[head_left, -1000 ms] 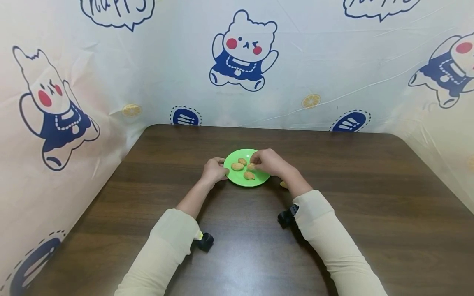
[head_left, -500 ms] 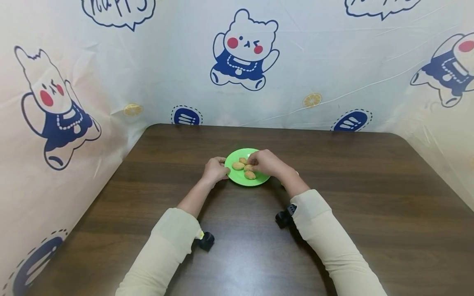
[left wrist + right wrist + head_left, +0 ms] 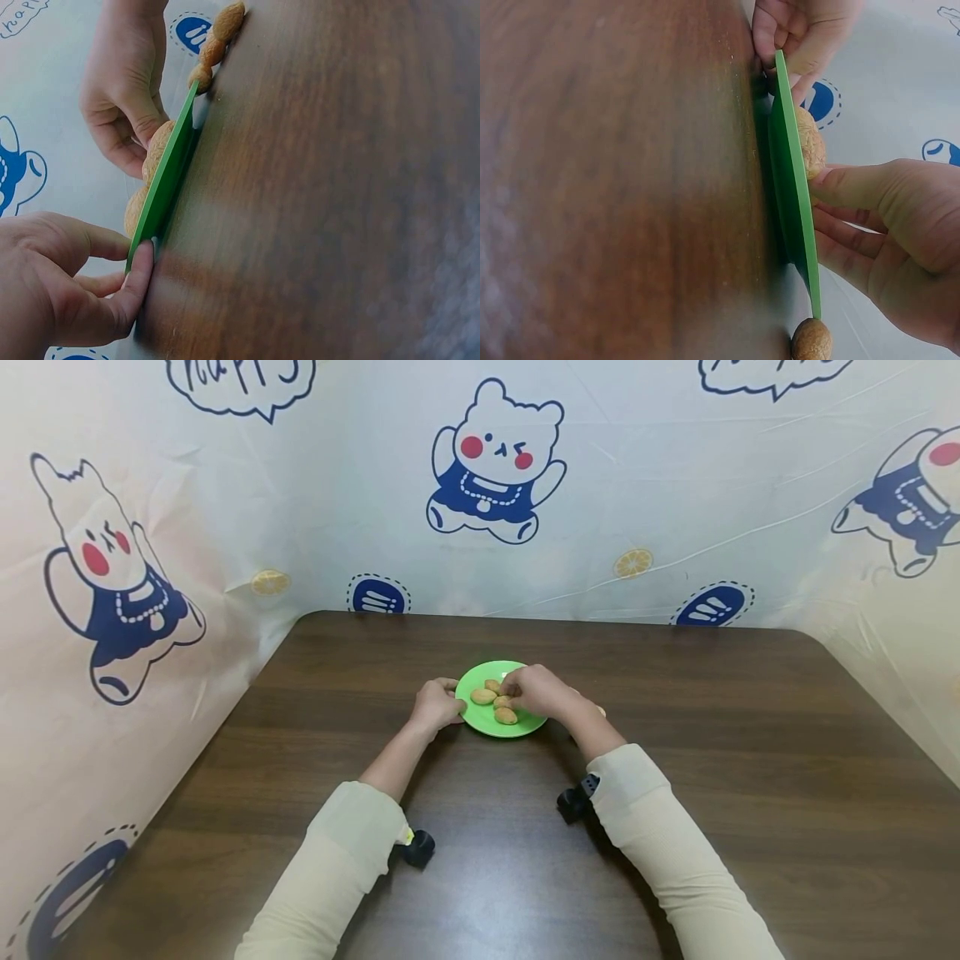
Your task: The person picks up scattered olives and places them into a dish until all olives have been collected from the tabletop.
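Nearest, cream sleeves point(image 3: 318, 868) over the dark wood desk point(image 3: 495, 827). Farther out, left hand point(image 3: 436, 705) pinches the rim of a green plate point(image 3: 478, 718); right hand point(image 3: 542, 691) pinches one tan oval piece point(image 3: 502, 702) on it, close beside three others point(image 3: 506, 716). Beyond, cartoon-printed backdrop point(image 3: 360, 485).

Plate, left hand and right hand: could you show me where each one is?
Plate point(image 3: 482, 717), head view: bare green surface, on the side nearer the person.
Left hand point(image 3: 435, 704), head view: back of the hand.
Right hand point(image 3: 545, 691), head view: back of the hand.
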Demonstrator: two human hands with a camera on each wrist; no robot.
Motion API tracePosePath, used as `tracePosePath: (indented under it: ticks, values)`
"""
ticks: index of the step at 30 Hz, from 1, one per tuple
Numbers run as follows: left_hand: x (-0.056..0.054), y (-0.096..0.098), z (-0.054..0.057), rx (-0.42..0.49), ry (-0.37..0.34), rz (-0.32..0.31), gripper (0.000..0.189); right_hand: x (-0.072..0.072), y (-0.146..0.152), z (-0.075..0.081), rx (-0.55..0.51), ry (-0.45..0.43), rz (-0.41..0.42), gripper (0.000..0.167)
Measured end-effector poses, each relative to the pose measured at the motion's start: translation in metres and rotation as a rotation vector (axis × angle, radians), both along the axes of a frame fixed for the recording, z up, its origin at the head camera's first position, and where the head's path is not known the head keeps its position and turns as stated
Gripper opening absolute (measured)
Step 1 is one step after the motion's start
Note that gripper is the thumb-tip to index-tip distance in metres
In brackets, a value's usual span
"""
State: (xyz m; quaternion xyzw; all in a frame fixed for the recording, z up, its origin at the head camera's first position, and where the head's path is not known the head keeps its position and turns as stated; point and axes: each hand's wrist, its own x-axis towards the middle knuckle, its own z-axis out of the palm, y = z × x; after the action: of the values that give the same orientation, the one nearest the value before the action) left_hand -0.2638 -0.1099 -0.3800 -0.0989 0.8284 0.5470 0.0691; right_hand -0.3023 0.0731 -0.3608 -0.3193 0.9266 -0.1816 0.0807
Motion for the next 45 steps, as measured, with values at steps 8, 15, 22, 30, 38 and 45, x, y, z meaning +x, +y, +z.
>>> tracePosePath:
  ticks: [8,15,22,30,38,45]
  values:
    - [0.0,0.0,-0.001,0.0,0.0,-0.004,0.048,0.0,0.0,0.0,0.0,0.013,0.003,0.02]
    - [0.0,0.001,0.0,0.002,0.006,-0.009,0.049,0.003,0.0,0.002,0.005,0.011,-0.002,0.022]
    - [0.0,0.001,0.001,0.005,-0.003,-0.004,0.049,0.005,0.0,0.006,0.005,0.003,-0.01,0.025]
    - [0.0,0.001,0.0,0.013,0.005,-0.002,0.048,0.006,0.003,0.007,0.006,-0.001,-0.016,0.023]
    - [0.001,0.0,0.0,0.007,0.009,-0.007,0.046,0.008,0.01,0.007,-0.027,0.03,0.018,0.023]
    - [0.001,0.0,0.001,0.001,0.008,-0.007,0.047,0.011,0.016,0.011,-0.039,0.014,-0.004,0.025]
